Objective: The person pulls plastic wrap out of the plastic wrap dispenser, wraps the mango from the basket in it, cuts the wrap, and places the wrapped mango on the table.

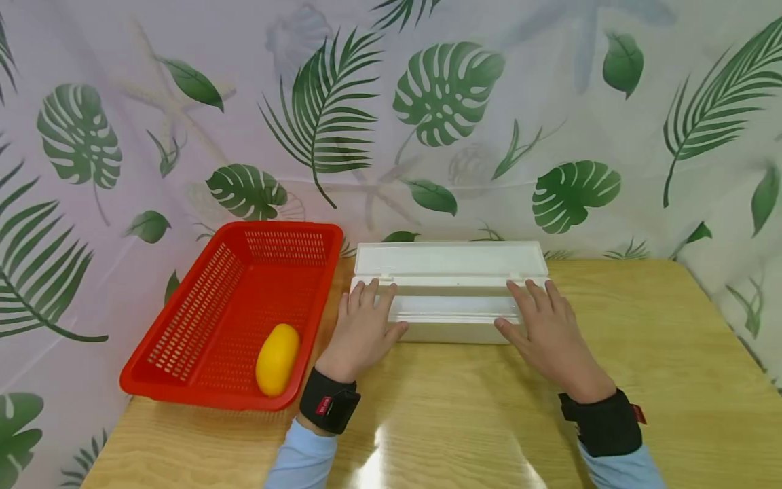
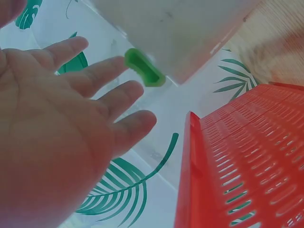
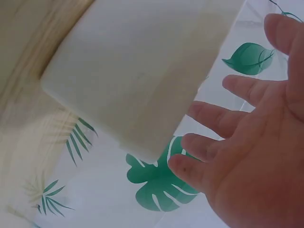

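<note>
**White Box (image 1: 455, 333) Flanked, Ungripped**

We see the left hand (image 1: 362, 331) and right hand (image 1: 552, 339) outstretched, grasping nothing, over its two ends, hiding its front corners. Both wrist views crop the box; we cannot confirm touch.

Head: facing forward and down over the bench (image 1: 458, 414). Left wrist: looking close past the left hand (image 2: 52, 118), sharing the red basket (image 1: 214, 346) with the head view. Right wrist: equally near, sharing the white box (image 3: 128, 76) with both.
</note>
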{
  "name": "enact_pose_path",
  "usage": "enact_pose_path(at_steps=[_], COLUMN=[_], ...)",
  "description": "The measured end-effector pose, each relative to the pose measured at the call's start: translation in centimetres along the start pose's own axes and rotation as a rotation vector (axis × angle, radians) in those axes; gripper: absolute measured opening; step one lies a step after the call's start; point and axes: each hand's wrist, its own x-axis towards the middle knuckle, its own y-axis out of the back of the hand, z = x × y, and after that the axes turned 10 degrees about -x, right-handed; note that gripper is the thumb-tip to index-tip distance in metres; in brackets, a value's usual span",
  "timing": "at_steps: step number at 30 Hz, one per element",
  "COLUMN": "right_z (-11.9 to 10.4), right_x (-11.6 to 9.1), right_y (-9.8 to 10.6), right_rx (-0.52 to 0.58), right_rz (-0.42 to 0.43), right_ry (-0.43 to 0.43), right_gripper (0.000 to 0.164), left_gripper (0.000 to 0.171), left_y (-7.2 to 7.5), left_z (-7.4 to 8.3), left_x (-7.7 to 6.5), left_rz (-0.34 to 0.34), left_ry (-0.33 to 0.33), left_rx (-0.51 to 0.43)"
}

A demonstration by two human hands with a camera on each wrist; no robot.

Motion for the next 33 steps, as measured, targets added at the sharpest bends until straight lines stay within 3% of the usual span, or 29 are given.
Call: enact_pose_path(at_steps=[13, 19, 25, 33], right_z=[0.6, 0.6, 1.1, 1.4], right_x=[-0.9, -0.1, 0.5, 0.7], right_y=[-1.2, -1.1, -0.4, -0.3], right_rx=[-0.005, -0.01, 0.028, 0.016], right_rz=[-0.073, -0.054, 0.003, -0.003], right_ry=[-0.03, -0.008, 0.035, 0.047], right_gripper=[0.064, 0.063, 0.048, 0.042], left_gripper=[0.058, 0.055, 0.047, 0.041], left_y=[-1.2, -0.9, -0.6, -0.8], left_z=[-0.2, -0.4, -0.6, -0.9], left_x=[-0.3, -0.1, 0.3, 0.4], left_rz=[-0.017, -0.002, -0.003, 0.032], left_ry=[-0.035, -0.04, -0.041, -0.045], left_rx=[-0.003, 0.04, 0.053, 0.047])
